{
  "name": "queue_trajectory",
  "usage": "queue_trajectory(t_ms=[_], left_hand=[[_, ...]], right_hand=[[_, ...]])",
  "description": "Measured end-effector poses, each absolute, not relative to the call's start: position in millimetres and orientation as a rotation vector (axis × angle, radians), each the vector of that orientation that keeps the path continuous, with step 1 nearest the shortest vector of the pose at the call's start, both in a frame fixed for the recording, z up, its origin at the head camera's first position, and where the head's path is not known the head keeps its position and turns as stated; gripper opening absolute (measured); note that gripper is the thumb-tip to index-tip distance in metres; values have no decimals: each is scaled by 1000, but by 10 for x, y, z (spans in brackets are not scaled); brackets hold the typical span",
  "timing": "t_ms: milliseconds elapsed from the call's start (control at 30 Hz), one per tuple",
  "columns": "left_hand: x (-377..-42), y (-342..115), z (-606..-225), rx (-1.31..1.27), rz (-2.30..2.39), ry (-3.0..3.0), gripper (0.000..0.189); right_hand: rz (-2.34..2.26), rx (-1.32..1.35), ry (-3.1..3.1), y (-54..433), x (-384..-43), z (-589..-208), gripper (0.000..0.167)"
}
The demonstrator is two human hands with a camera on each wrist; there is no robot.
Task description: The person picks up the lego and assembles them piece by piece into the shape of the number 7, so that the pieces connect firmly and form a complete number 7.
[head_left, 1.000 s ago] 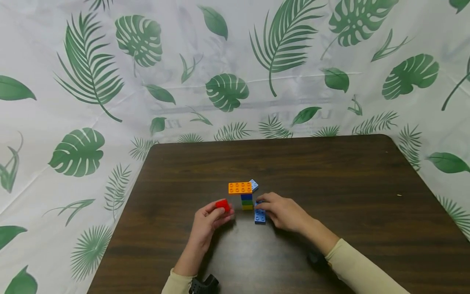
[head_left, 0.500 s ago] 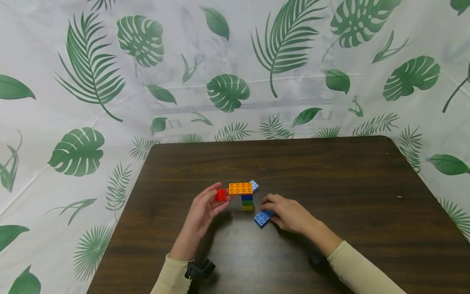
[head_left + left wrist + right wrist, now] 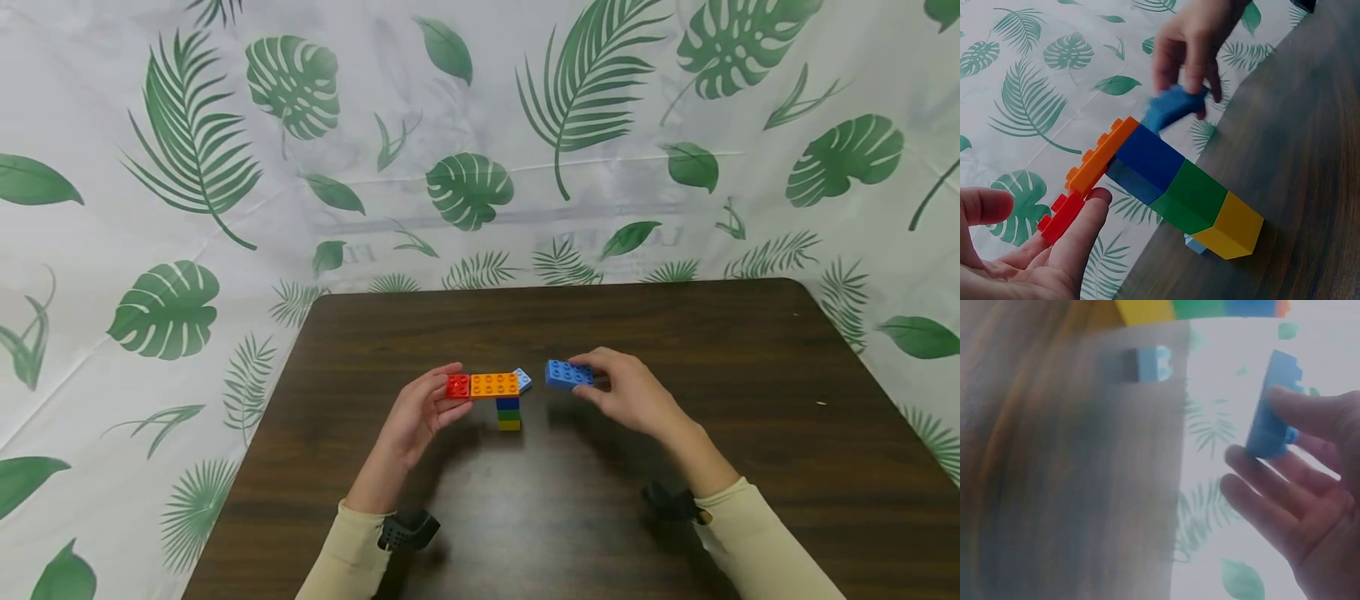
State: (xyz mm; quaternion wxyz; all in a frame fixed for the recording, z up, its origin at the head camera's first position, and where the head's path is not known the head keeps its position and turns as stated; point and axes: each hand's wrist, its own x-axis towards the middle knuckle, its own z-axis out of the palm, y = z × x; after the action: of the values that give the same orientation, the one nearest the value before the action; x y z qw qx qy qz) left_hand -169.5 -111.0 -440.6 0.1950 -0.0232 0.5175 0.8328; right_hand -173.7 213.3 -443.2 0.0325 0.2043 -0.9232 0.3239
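A tower of yellow, green and dark blue bricks [image 3: 1191, 197] stands on the table with an orange brick [image 3: 493, 384] across its top, jutting left. At the orange brick's left end sits a red brick [image 3: 458, 386], close against it. My left hand [image 3: 420, 412] holds straight fingers under the red brick, its thumb apart from it in the left wrist view. Right of the tower, my right hand [image 3: 633, 392] pinches a blue brick [image 3: 567, 374] between thumb and fingers, raised above the table. Behind the tower lies a light blue brick [image 3: 522, 380], partly hidden in the head view.
The dark wooden table [image 3: 675, 350] extends around the bricks. A white cloth [image 3: 360, 125] with green leaves hangs behind it. Both wrists wear black straps, and a tiny pale scrap [image 3: 822, 403] lies at the right.
My left hand has moved the red brick up to the orange brick's left end. My right hand has lifted the blue brick from the table and carried it farther back and to the right.
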Motion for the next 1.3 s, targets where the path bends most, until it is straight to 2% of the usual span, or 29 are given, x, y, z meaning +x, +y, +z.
queue_trajectory(t_ms=[267,633,967,1300], left_hand=[[-1681,-1086,-4415,-45,2335,1448,45],[-1722,-1071,-4364,-2,2262,1515,49],[-1753,-1079,-4367,15,2262,1509,47],[-1751,-1096,-4399,65,2301,1443,42]], right_hand=[[1146,629,-2689,1865,-1704,-4260,43],[989,770,-2579,1405,-1715,-4132,44],[960,878,-2601,1107,-1775,-4157,42],[929,937,-2603,1013,-1788,-4183,42]])
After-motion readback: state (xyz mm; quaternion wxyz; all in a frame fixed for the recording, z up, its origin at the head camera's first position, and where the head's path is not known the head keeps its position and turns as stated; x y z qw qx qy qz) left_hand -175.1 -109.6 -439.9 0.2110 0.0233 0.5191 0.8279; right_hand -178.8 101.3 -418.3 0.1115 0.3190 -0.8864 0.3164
